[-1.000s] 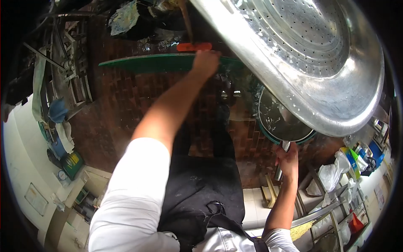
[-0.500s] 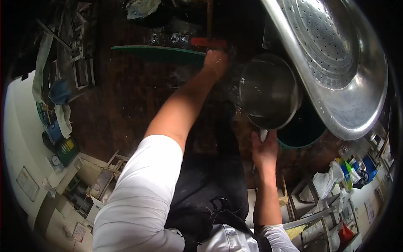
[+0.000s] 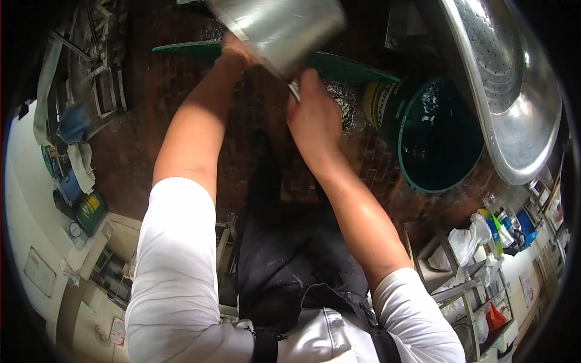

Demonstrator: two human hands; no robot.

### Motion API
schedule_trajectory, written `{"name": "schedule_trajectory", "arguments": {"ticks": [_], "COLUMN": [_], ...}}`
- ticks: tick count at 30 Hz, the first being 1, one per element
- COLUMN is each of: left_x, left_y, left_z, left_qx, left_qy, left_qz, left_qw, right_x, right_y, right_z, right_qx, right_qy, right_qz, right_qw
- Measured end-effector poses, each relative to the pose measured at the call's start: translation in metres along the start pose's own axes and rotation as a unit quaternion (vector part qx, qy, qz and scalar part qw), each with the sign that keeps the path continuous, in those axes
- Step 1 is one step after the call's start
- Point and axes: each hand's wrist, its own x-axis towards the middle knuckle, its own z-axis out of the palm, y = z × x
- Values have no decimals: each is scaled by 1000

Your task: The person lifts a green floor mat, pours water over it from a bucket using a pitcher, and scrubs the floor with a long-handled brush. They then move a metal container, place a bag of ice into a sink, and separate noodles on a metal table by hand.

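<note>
Above brick floor (image 3: 136, 145), gripping metal pot (image 3: 290, 30) by handle (image 3: 295, 91) with right hand (image 3: 316, 115); reaching to green board (image 3: 357, 69) with left hand (image 3: 238, 53), fingers hidden, cannot tell if open.

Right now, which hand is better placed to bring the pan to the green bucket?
The right hand, probably: it holds the pan by its handle, nearer the bucket than the left hand.
</note>
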Motion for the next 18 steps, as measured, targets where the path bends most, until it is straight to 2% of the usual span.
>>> {"name": "schedule_trajectory", "arguments": {"ticks": [1,2,4,5,6,9,10,11,12,13,14,15,16,18], "left_x": [-10,-12,-2,-8,0,15,23,17,13,11,7,4,1,-6], "left_y": [46,73,65,37,4,-32,5,-1,-8,-2,7,14,14,10], "left_z": [-30,-44,-11,24,25,-12,-14,-12,-9,-9,-9,-9,-8,-2], "left_qx": [129,253,289,502,505,360,385,361,336,336,334,331,332,358], "left_qy": [-66,-127,-182,-136,-135,-112,-167,-143,-119,-118,-110,-102,-101,-40], "left_qz": [-140,-272,-201,-31,-29,-142,-238,-227,-216,-216,-194,-170,-171,-106], "left_qw": [980,920,918,853,852,915,876,893,909,909,916,923,922,927], "right_x": [8,18,22,21,21,-22,-45,-70,-96,-119,-144,-158,-168,-204], "right_y": [-5,-10,-9,-3,5,42,57,81,105,114,136,147,157,242], "right_z": [4,7,5,4,2,-45,-66,-85,-105,-130,-150,-164,-172,-167], "right_qx": [-1,-6,-10,-14,-18,-14,-27,-42,-42,-82,-126,-87,-193,-353], "right_qy": [2,-3,-6,-3,1,-26,-36,-47,15,-33,-73,-42,-40,25], "right_qz": [1,-5,-11,-1,8,105,147,214,123,245,314,314,269,160], "right_qw": [1000,1000,1000,1000,1000,994,988,975,991,966,938,945,943,922]}}
